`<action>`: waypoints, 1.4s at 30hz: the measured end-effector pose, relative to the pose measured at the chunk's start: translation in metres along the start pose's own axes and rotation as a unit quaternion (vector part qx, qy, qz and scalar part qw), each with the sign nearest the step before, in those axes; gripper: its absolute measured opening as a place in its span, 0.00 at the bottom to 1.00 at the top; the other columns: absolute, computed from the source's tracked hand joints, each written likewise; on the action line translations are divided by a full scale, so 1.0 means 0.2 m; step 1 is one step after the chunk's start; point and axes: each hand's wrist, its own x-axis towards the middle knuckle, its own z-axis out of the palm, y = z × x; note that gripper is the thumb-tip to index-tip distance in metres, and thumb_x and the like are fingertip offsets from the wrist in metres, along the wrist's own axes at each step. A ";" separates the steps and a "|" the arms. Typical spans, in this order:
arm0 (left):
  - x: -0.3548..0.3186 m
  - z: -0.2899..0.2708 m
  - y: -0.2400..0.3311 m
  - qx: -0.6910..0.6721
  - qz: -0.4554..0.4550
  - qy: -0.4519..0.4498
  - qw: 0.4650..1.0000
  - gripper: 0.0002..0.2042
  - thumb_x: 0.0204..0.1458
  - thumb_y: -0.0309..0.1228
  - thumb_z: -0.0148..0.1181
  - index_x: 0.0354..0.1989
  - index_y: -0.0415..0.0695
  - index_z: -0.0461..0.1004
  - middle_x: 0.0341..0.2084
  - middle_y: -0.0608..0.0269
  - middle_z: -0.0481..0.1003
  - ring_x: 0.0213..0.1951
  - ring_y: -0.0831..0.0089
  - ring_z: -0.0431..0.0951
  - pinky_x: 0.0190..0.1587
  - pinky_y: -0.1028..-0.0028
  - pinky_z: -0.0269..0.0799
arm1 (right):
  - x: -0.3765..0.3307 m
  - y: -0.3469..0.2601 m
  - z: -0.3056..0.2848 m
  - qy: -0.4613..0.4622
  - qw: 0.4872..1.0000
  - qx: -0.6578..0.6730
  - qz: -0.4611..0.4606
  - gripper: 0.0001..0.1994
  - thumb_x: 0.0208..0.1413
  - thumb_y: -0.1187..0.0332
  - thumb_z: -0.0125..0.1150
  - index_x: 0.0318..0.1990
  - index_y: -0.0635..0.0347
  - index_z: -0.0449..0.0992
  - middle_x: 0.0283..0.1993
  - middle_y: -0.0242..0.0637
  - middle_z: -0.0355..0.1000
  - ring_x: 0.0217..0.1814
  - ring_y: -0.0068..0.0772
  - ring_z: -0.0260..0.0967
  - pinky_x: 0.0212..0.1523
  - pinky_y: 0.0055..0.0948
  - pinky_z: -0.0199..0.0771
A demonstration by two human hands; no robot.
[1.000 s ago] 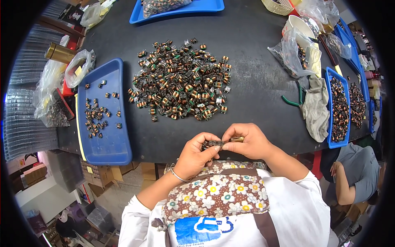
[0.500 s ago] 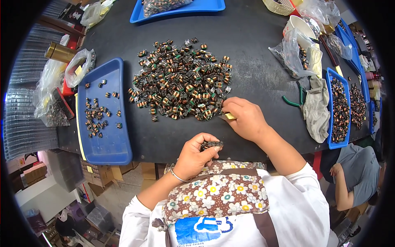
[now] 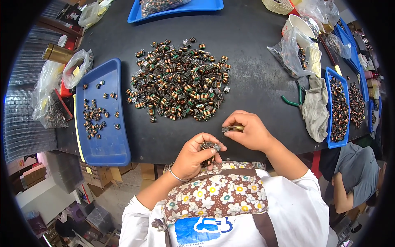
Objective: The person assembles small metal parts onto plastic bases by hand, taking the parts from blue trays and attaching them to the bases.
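Observation:
My left hand [image 3: 195,155] is closed around several small copper-wound coils [image 3: 210,146], held near my apron at the table's front edge. To its right, my right hand [image 3: 252,132] pinches a dark coil [image 3: 225,129] at the fingertips. A slim yellow-ended tool [image 3: 237,128] sits in the same grip; its kind is mostly hidden by the fingers. Beyond both hands lies a large heap of similar coils [image 3: 177,82], black with copper windings and some green parts.
A blue tray [image 3: 107,148] with scattered coils is on the left. Green-handled pliers [image 3: 291,101], a grey cloth [image 3: 316,111], a plastic bag [image 3: 288,51] and a blue tray full of coils [image 3: 339,145] are on the right. Another person [image 3: 356,168] sits at lower right.
My right hand has drawn back from the heap toward my left hand, now with a coil at its fingertips. The coils in my left hand have turned and its fingers have opened slightly.

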 end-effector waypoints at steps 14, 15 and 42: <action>0.00 -0.03 -0.02 -0.069 -0.056 -0.067 0.994 0.05 0.55 0.30 0.50 0.34 0.43 0.65 0.27 0.58 0.71 0.28 0.71 0.74 0.19 0.78 0.67 | -0.03 -0.02 0.00 -0.023 0.997 0.079 0.008 0.09 0.41 0.75 0.66 0.32 0.62 0.75 0.31 0.32 0.70 0.30 0.20 0.67 0.32 0.20 0.66; 0.00 -0.02 -0.02 -0.066 -0.061 -0.046 0.995 0.05 0.55 0.30 0.50 0.36 0.43 0.65 0.27 0.59 0.71 0.27 0.72 0.74 0.19 0.78 0.66 | -0.03 -0.03 0.00 -0.030 0.995 0.093 0.026 0.09 0.40 0.75 0.66 0.32 0.62 0.75 0.31 0.32 0.70 0.31 0.21 0.67 0.32 0.20 0.67; 0.00 0.00 -0.01 0.006 -0.022 0.015 1.000 0.07 0.55 0.24 0.48 0.40 0.40 0.68 0.28 0.58 0.73 0.25 0.77 0.74 0.20 0.81 0.67 | -0.03 -0.14 0.00 -0.045 0.987 -0.024 -0.153 0.10 0.36 0.76 0.67 0.31 0.59 0.77 0.28 0.35 0.72 0.29 0.35 0.72 0.27 0.28 0.71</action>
